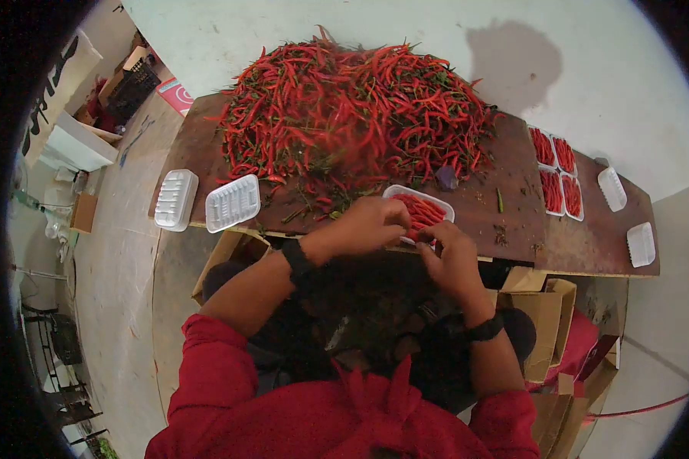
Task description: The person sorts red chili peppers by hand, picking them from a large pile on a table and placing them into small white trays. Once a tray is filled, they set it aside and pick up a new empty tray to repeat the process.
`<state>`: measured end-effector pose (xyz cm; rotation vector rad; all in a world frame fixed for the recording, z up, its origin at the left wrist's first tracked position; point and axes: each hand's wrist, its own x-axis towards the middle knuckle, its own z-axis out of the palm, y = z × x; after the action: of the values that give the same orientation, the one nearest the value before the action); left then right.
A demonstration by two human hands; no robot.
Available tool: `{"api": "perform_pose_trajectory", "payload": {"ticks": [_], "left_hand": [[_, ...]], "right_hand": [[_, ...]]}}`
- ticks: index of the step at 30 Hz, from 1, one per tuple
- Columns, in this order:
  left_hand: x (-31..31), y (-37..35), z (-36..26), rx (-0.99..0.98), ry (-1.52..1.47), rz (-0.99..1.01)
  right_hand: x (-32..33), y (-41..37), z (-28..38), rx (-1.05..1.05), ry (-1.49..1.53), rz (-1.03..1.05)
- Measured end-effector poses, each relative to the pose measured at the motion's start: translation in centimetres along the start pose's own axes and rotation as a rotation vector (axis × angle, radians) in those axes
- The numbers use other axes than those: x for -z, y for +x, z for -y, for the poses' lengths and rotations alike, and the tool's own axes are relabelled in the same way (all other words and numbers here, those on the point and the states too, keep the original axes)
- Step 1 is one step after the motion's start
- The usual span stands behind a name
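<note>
A white plastic tray [450, 208] partly filled with red chili peppers [421, 206] sits at the table's front edge. My left hand [371, 223] is over the tray's left side, its fingers curled together. Low at the tray's front right corner, my right hand [448, 252] has its thumb and fingers drawn together in a pinch by the chilies. What either hand's fingertips hold is too small to make out. Behind the tray rises a large heap of red chilies [344, 115] with green stems mixed in.
White trays [233, 203] and a stack of trays [176, 200] lie at the left. Several filled trays [553, 191] stand at the right, with more white trays [641, 245] beyond. A green chili [500, 200] lies on the brown table [513, 161]. Cardboard boxes [536, 329] stand below.
</note>
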<state>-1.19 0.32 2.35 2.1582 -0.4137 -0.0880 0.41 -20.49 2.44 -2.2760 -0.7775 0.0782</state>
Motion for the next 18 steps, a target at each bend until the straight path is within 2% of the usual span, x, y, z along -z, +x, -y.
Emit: {"api": "perform_pose_trajectory", "payload": {"ticks": [2, 3, 6, 8, 10, 11, 18], "left_hand": [[-0.1, 0.3, -0.7, 0.269, -0.272, 0.031], [-0.1, 0.4, -0.8, 0.269, -0.272, 0.031], [-0.3, 0.6, -0.7, 0.201, -0.187, -0.003], [-0.8, 0.7, 0.1, 0.132, -0.049, -0.158], [-0.5, 0.9, 0.4, 0.08, 0.031, -0.215], [-0.4, 0.9, 0.6, 0.029, 0.111, -0.273], [-1.0, 0.5, 1.1, -0.082, 0.279, -0.281]], "right_hand": [[0.0, 0.0, 0.0, -0.016, 0.028, 0.011], [0.0, 0.0, -0.1, -0.043, 0.046, -0.012], [0.4, 0.2, -0.5, -0.078, 0.022, -0.037], [0.6, 0.2, -0.8, -0.085, -0.019, -0.039], [0.6, 0.2, -1.2, 0.014, -0.157, -0.171], [0.7, 0.3, -1.2, 0.014, -0.157, -0.171], [0.2, 0.3, -1.7, 0.064, -0.3, -0.158]]}}
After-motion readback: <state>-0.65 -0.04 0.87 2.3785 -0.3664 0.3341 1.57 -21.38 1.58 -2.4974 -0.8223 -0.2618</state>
